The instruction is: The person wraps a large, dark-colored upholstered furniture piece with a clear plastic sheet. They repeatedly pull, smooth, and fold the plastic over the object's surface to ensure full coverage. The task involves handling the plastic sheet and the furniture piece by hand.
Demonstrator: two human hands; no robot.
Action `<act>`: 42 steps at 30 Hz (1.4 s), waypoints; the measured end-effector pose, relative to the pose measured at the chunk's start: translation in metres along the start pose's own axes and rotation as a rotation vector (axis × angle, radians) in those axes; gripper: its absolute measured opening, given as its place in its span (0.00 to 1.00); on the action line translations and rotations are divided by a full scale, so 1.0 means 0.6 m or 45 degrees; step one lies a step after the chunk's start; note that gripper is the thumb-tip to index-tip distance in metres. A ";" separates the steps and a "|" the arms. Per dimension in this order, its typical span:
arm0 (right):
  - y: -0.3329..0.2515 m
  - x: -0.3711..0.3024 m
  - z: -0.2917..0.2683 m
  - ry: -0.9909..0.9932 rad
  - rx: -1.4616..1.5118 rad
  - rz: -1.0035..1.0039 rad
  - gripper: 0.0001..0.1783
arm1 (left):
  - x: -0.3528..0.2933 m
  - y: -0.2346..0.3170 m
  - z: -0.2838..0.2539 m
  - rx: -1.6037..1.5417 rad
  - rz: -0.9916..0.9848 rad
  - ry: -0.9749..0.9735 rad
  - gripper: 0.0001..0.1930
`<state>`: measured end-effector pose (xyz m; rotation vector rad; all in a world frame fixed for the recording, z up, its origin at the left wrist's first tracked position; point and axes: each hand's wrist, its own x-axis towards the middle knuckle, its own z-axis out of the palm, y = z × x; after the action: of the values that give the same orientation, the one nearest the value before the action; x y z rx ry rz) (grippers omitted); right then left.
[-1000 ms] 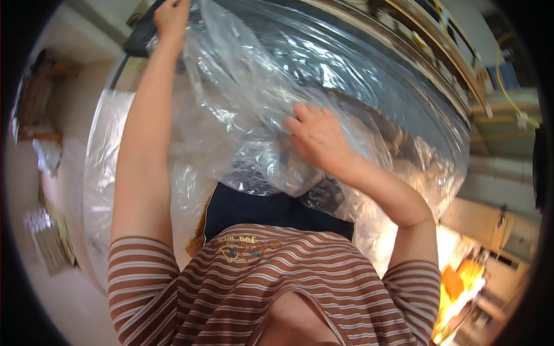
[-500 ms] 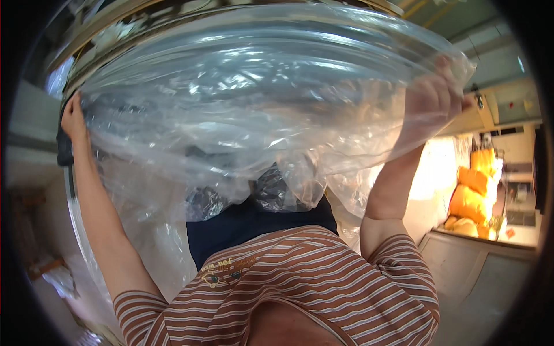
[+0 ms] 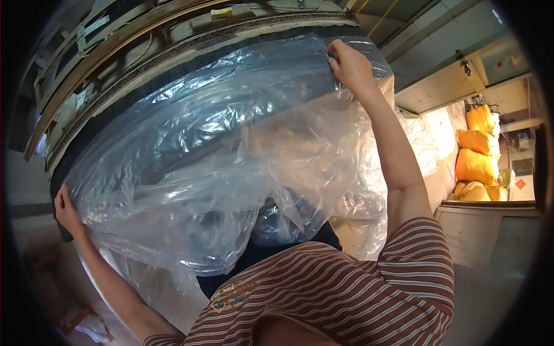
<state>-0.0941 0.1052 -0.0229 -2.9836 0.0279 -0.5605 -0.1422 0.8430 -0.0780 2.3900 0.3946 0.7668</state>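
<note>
A wide sheet of clear plastic film (image 3: 213, 132) lies over a dark work surface (image 3: 75, 151) and drapes down in wrinkled folds in front of my body. At the left end, my left hand (image 3: 68, 212) is closed on the film's edge, fingers pinched together. My right hand (image 3: 349, 66) is closed on the film near the far right corner of the surface, its fingertips curled over the plastic. Between the two hands the film runs taut along its far part and hangs loose and crumpled near my waist.
Behind the surface runs a long frame with wooden slats (image 3: 109, 55), with a small yellowish block (image 3: 221, 12) on it. To the right, an open doorway shows stacked yellow sacks (image 3: 478, 164). A pale wooden board with a knob (image 3: 441, 86) stands nearer.
Both hands have come down from holding the film raised and bowed; it now lies on the dark surface. My right hand moved inward to the left, my left hand lower and nearer.
</note>
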 end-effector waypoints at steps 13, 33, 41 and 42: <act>-0.087 -0.096 0.024 0.199 0.190 -0.425 0.21 | -0.033 -0.017 -0.167 0.030 -0.008 0.128 0.15; 0.038 0.124 0.007 0.026 1.364 0.080 0.15 | -0.126 0.072 -0.189 -0.490 -0.358 0.420 0.18; 0.024 0.162 0.161 0.542 0.797 0.400 0.12 | 0.097 -0.059 0.055 -0.134 -0.077 0.206 0.17; 0.027 0.163 0.164 0.502 0.974 0.364 0.12 | 0.107 -0.054 0.066 -0.221 -0.149 0.188 0.17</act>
<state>0.0325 0.0953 -0.0802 -2.0580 0.2133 -0.8690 -0.0709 0.8786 -0.0963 2.1364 0.5022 0.8893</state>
